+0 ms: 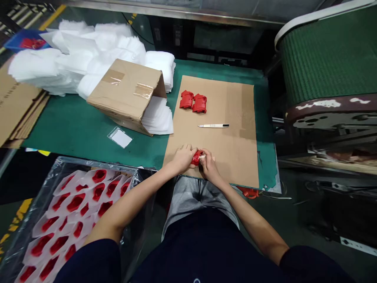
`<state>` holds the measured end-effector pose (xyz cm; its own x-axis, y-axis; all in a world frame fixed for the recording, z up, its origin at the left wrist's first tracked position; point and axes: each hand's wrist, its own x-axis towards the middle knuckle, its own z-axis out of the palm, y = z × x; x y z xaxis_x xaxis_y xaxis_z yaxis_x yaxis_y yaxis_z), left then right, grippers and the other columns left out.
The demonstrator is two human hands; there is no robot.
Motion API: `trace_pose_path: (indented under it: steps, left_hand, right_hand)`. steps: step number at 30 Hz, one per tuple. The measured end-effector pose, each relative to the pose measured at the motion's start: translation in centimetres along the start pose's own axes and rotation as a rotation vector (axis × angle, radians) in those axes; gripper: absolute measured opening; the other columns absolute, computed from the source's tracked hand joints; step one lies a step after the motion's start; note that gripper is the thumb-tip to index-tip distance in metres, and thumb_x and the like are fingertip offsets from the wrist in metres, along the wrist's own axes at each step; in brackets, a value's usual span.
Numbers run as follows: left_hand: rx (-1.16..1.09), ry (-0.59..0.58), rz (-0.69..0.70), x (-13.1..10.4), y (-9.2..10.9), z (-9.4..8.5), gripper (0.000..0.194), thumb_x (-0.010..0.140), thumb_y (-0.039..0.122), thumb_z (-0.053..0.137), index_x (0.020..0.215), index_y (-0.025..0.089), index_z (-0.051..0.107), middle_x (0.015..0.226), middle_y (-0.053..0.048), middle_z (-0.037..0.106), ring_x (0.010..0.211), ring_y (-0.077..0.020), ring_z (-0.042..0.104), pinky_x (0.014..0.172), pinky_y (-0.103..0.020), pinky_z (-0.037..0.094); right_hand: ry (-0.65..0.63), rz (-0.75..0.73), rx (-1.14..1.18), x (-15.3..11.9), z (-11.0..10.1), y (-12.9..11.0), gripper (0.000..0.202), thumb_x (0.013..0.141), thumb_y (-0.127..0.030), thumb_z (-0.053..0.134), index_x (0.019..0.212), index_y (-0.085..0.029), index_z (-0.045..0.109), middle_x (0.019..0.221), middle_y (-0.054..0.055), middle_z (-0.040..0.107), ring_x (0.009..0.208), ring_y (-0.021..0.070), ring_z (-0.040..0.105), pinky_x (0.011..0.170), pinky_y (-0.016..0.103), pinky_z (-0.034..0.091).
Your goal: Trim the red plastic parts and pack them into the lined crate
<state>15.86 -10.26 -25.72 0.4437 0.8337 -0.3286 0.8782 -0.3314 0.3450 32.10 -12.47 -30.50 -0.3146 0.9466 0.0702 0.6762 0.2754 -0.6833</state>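
Observation:
At the near edge of the cardboard sheet (pixel 232 153), my left hand (pixel 184 158) is closed around a red plastic part (pixel 196 158). My right hand (pixel 209 167) is pinched at the right side of the same part. A thin pale tool (pixel 202 156) shows between its fingers, mostly hidden, so its exact kind is unclear. Beyond the hands lies a slim craft knife (pixel 213 125) with a cream handle and a dark end. Farther back, two red plastic parts (pixel 186 100) (pixel 200 103) sit side by side on the cardboard.
An open cardboard box (pixel 126 86) holds white foam sleeves (pixel 159 116); more white sleeves (pixel 85 51) are heaped behind it. A clear card holder (pixel 120 137) lies on the green table (pixel 67 125). Lower left, a lined crate (pixel 63 161) holds sleeved red parts. A green conveyor (pixel 330 59) stands right.

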Motion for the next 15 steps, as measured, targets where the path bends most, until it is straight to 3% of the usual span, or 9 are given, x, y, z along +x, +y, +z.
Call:
trace_pose_path:
  steps: [8,15]
  left_hand:
    - [-0.100,-0.055,-0.031,0.3,-0.4,0.2,0.065,0.073,0.034,0.076,0.129,0.017,0.048,0.121,-0.015,0.055,0.118,-0.0323,0.050,0.098,-0.042,0.042]
    - [-0.152,0.000,-0.051,-0.1,-0.2,-0.5,0.068,0.064,0.029,0.082,0.124,0.016,0.054,0.124,-0.017,0.057,0.120,-0.0348,0.052,0.102,-0.045,0.042]
  right_hand:
    - [-0.147,0.056,-0.039,0.4,-0.6,-0.2,0.042,0.099,-0.029,0.018,0.130,-0.015,0.043,0.133,0.018,0.055,0.117,0.0258,0.054,0.092,0.042,0.039]
    - [-0.184,-0.070,-0.050,2.7,-1.9,-2.1,0.037,0.096,-0.022,0.035,0.129,-0.019,0.051,0.129,0.015,0.061,0.113,0.0262,0.057,0.094,0.044,0.039]
